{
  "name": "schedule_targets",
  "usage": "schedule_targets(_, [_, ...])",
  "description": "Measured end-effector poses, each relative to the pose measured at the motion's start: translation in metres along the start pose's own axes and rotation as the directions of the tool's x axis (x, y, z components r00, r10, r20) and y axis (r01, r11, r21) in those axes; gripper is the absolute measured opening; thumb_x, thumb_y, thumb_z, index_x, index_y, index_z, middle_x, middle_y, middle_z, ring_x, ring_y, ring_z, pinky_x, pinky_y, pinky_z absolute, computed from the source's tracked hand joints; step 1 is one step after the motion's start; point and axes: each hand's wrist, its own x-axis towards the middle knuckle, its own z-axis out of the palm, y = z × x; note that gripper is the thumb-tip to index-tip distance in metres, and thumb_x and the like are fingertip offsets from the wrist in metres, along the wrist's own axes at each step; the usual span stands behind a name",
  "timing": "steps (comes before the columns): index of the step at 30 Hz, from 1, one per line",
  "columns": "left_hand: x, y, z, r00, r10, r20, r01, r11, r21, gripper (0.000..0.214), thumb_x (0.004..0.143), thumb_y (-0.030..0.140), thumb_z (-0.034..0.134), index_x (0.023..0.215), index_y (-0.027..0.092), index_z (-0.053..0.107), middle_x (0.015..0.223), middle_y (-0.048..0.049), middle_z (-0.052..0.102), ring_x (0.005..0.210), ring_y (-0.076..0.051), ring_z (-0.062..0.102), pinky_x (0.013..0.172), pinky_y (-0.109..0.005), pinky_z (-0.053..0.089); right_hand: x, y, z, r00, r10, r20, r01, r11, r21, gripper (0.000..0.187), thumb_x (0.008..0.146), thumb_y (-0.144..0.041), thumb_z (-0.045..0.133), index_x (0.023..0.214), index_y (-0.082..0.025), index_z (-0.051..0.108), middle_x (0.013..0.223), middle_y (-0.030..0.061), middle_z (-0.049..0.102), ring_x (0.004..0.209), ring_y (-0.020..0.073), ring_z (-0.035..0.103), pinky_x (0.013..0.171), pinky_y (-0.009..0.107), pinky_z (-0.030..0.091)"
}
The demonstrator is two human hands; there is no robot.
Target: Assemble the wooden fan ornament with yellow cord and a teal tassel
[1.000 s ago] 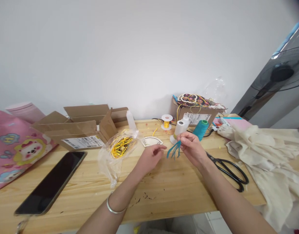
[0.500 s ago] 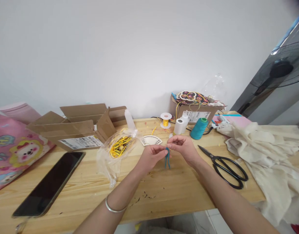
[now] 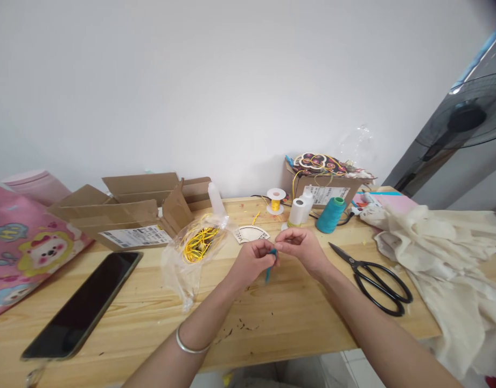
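Teal strands [image 3: 267,275], nearer than the fan-shaped piece [image 3: 251,234], look light and limp, best pinched near their top; the left hand [image 3: 252,262] pinches them, the right hand's [image 3: 305,249] grasp I can't tell.

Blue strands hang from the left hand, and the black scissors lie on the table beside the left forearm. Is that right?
Not quite: the head view shows the black scissors on the table beside the right forearm. Blue strands do hang from the left hand.
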Motion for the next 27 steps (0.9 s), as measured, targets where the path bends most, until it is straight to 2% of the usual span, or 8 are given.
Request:
schedule_targets(3, [0.000, -0.001, 0.000, 0.999, -0.022, 0.042, 0.021, 0.999, 0.031, 0.008, 0.058, 0.009, 0.049, 0.062, 0.015, 0.051, 0.047, 0.0039, 0.054, 0.043, -0.007, 0.045, 0.046, -0.019, 0.033, 0.000, 0.001, 0.002, 1.000, 0.016, 0.022, -0.017, 1.000, 0.008, 0.011, 0.052, -0.017, 0.073, 0.059, -0.018, 0.064, 0.058, -0.0034, 0.062, 0.053, 0.0075, 0.055, 0.054, 0.021, 0.044])
schedule_targets(6, [-0.001, -0.001, 0.001, 0.999, -0.031, 0.036, 0.029, 0.998, 0.053, 0.007, 0.060, 0.010, 0.047, 0.062, 0.015, 0.051, 0.042, 0.0051, 0.051, 0.039, -0.006, 0.041, 0.043, -0.019, 0.030, 0.000, 0.000, 0.002, 0.999, 0.027, 0.019, -0.027, 0.999, 0.017, 0.011, 0.053, -0.017, 0.073, 0.059, -0.018, 0.064, 0.057, -0.0034, 0.062, 0.053, 0.0078, 0.054, 0.054, 0.021, 0.044])
schedule_targets(13, [-0.001, 0.001, 0.000, 0.997, -0.023, 0.078, 0.016, 0.995, 0.094, 0.014, 0.068, 0.025, 0.054, 0.072, 0.012, 0.058, 0.048, 0.0025, 0.055, 0.044, -0.006, 0.045, 0.046, -0.018, 0.032, 0.001, -0.002, -0.004, 0.998, -0.006, -0.057, 0.010, 0.998, 0.054, 0.011, 0.054, -0.018, 0.073, 0.060, -0.018, 0.064, 0.054, -0.0046, 0.060, 0.048, 0.0059, 0.050, 0.050, 0.019, 0.041])
schedule_targets(21, [0.002, -0.007, 0.000, 0.993, -0.118, 0.022, 0.114, 0.983, 0.147, 0.009, 0.067, 0.022, 0.053, 0.071, 0.014, 0.053, 0.040, 0.0047, 0.052, 0.036, -0.006, 0.042, 0.040, -0.017, 0.030, 0.001, 0.002, -0.003, 0.999, -0.002, -0.036, 0.004, 0.997, 0.075, 0.012, 0.052, -0.018, 0.074, 0.060, -0.018, 0.064, 0.057, -0.0036, 0.061, 0.050, 0.0058, 0.049, 0.049, 0.019, 0.037])
schedule_targets(24, [0.002, -0.007, 0.000, 0.992, -0.126, 0.017, 0.124, 0.987, 0.107, 0.008, 0.068, 0.022, 0.052, 0.068, 0.015, 0.052, 0.039, 0.0054, 0.050, 0.034, -0.006, 0.041, 0.039, -0.017, 0.030, 0.000, -0.001, -0.004, 0.998, -0.018, -0.068, 0.025, 0.994, 0.108, 0.012, 0.052, -0.019, 0.074, 0.059, -0.018, 0.064, 0.057, -0.0035, 0.060, 0.049, 0.0048, 0.045, 0.047, 0.019, 0.034])
schedule_targets(27, [0.000, -0.005, -0.001, 0.992, -0.108, 0.062, 0.106, 0.993, 0.043, 0.013, 0.068, 0.026, 0.055, 0.067, 0.013, 0.056, 0.044, 0.0027, 0.054, 0.040, -0.006, 0.045, 0.044, -0.018, 0.034, 0.000, -0.003, -0.008, 0.996, -0.031, -0.089, 0.045, 0.985, 0.167, 0.012, 0.053, -0.022, 0.073, 0.059, -0.018, 0.064, 0.056, -0.0036, 0.057, 0.045, 0.0039, 0.040, 0.044, 0.018, 0.031])
